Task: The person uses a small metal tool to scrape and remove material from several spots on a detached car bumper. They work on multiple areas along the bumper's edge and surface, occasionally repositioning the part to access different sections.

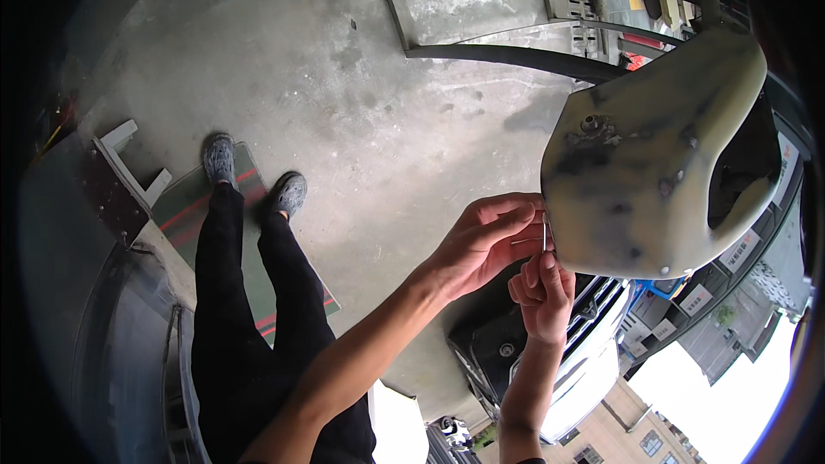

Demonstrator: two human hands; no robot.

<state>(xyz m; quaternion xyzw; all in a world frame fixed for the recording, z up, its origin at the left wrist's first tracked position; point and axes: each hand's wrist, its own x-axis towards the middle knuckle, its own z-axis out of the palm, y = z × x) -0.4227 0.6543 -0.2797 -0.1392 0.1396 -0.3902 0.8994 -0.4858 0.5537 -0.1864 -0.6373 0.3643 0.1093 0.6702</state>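
A curved, hollow shell (636, 180) with a patchy beige and dark surface stands up on the right. A large opening shows on its far right side, and a small round fitting (589, 123) sits near its upper left. My left hand (490, 241) is at the shell's left edge, fingers stretched toward it and thumb apart. Just below, my right hand (546, 296) is closed, thumb and index finger pinched on the lower end of a thin, pale stick (545, 230). This stick stands upright alongside the shell's edge, in front of my left fingers. Its exact kind is unclear.
Behind the shell runs a dark curved metal frame (507, 53). A dark-fronted car (507, 348) is below my hands. At the left lie a grey panel (103, 344) and a striped mat (288, 292) under my feet. Concrete floor (369, 146) spreads between.
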